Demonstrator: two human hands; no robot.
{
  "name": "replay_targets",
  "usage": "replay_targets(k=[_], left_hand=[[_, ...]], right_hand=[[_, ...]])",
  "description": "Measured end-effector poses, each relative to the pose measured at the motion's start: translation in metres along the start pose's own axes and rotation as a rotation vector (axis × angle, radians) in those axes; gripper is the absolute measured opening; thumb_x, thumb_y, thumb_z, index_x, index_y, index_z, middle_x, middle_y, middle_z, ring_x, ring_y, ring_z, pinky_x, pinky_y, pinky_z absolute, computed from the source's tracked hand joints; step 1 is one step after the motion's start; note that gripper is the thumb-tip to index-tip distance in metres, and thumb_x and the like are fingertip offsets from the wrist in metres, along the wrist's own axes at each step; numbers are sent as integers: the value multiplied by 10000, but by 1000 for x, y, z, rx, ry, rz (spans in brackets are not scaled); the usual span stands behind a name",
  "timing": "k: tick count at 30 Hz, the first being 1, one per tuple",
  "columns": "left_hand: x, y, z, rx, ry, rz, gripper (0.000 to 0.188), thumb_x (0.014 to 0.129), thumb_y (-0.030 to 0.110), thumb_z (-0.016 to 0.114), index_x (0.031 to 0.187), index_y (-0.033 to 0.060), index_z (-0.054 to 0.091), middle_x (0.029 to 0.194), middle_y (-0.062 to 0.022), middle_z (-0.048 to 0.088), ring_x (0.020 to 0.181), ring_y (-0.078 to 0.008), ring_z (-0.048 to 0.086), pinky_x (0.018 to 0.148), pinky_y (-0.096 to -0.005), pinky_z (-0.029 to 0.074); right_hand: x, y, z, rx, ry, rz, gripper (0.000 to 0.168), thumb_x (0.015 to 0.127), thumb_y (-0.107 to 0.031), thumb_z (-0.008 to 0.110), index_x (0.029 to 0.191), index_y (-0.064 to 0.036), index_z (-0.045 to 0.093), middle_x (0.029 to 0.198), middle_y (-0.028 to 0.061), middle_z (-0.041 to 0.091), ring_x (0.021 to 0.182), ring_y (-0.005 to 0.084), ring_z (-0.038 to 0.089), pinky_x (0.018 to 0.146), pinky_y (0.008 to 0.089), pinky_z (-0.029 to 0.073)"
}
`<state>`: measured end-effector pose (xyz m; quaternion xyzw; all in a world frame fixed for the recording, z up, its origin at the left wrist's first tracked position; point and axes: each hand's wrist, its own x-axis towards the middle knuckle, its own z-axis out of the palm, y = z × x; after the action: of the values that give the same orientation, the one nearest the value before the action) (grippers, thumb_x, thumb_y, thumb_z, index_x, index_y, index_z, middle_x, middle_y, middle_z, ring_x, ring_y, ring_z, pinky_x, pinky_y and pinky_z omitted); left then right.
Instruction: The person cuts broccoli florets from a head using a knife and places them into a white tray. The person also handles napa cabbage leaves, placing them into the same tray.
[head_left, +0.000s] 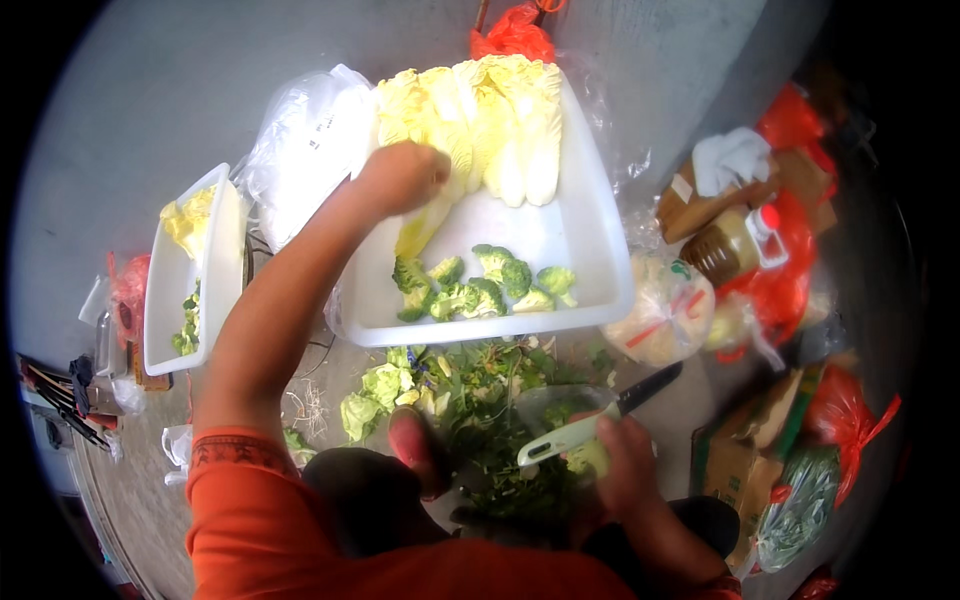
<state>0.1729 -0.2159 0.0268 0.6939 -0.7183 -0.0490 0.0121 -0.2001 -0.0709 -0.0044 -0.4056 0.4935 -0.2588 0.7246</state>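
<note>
My left hand (405, 176), fingers curled, is over the left side of a white plastic tray (600, 255). It is at the napa cabbage leaves (517, 135) laid side by side along the tray's far end. Whether anything is between its fingers is hidden. Several cut broccoli florets (487, 292) lie near the tray's front rim. Low on the right, my right hand (630, 461) grips a kitchen knife (562, 442) by its pale green handle, the dark blade pointing up and right. A pale green vegetable piece (589, 456) shows beside that hand, partly covered.
Leaf trimmings (480, 390) cover the floor between my feet. A second white tray (156, 300) with vegetables stands left, beside a clear plastic bag (307, 142). Rightward are an oil jug (724, 244), a cloth glove (731, 161), a cardboard box (739, 472) and red plastic bags (840, 420).
</note>
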Motion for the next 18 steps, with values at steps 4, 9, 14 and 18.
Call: replay_targets(k=[4,9,14,18], left_hand=[[-21,21,19,375,-302,10,123,758,229,629,827,135,668,784,-72,653,767,-227,623,712,-357,462],[-25,30,19,538,-390,-57,160,747,225,621,862,131,680,848,-52,671,864,-220,635,786,-320,416],[-28,32,8,437,-266,-92,262,718,267,653,900,79,645,862,-85,651,864,-250,610,754,-367,455],[-22,47,-18,274,-285,-156,213,748,151,568,939,86,634,836,-98,662,793,-279,642,719,-380,484]], right_hand=[[-1,-4,1,-46,-32,-2,344,929,-232,411,1003,60,577,851,155,641,741,199,632,691,297,500],[-2,-1,2,-7,-27,0,346,930,-236,409,1010,58,574,859,161,643,746,204,633,698,299,500],[-1,3,-1,-13,-32,-16,345,930,-234,409,1013,60,569,863,165,646,752,207,636,705,304,502],[0,3,-2,-3,-24,-6,341,927,-228,407,1011,59,571,862,165,648,749,207,638,706,305,502]])
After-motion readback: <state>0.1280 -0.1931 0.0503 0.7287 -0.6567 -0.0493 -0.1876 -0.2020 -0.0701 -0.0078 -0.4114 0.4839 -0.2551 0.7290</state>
